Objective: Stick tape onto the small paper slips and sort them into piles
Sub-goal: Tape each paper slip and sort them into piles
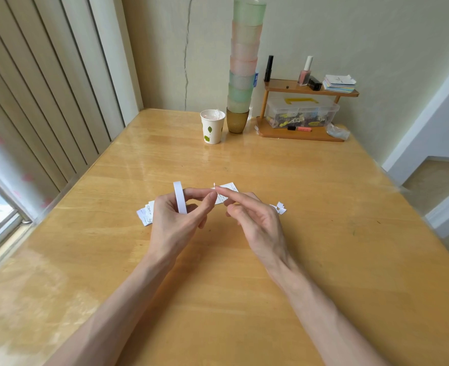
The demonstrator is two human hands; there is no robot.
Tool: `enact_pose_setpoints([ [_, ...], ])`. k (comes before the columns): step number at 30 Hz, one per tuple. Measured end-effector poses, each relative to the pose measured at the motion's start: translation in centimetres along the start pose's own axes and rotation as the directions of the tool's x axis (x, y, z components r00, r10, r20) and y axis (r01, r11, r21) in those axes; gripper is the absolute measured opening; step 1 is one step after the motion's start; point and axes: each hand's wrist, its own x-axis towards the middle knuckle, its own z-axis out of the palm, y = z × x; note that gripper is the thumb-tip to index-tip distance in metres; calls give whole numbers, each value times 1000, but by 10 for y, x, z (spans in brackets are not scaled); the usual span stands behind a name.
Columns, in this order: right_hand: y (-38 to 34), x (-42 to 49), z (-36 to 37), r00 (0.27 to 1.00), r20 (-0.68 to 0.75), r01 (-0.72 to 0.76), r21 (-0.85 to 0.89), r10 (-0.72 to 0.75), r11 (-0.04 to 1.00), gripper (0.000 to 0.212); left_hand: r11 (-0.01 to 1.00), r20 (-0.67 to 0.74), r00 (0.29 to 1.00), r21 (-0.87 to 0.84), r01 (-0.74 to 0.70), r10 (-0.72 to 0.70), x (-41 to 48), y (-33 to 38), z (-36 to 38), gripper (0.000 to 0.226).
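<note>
- My left hand [175, 215] grips one white tape roll [179, 198], which stands on edge above the light wooden table [323, 233].
- My right hand [255, 220] points a straight index finger at the left fingertips, just right of the roll. I can't tell from here whether it pinches anything.
- One printed white paper slip [228, 190] shows just right of the roll, behind the fingers.
- One small pile of white slips [146, 213] lies just left of the roll, and one cluster of torn white scraps [280, 208] lies further right.
- Far beyond the roll stand one leaf-printed paper cup [212, 126] and eight stacked frosted tumblers [244, 62].
</note>
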Motion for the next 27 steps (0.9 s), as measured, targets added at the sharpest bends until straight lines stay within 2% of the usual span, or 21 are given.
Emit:
enact_pose_setpoints([
  [27,1,1,-1,1000,16,0,26,-1,1000,38,1000,4,1000,10,-9,9,1,-1,0,14],
])
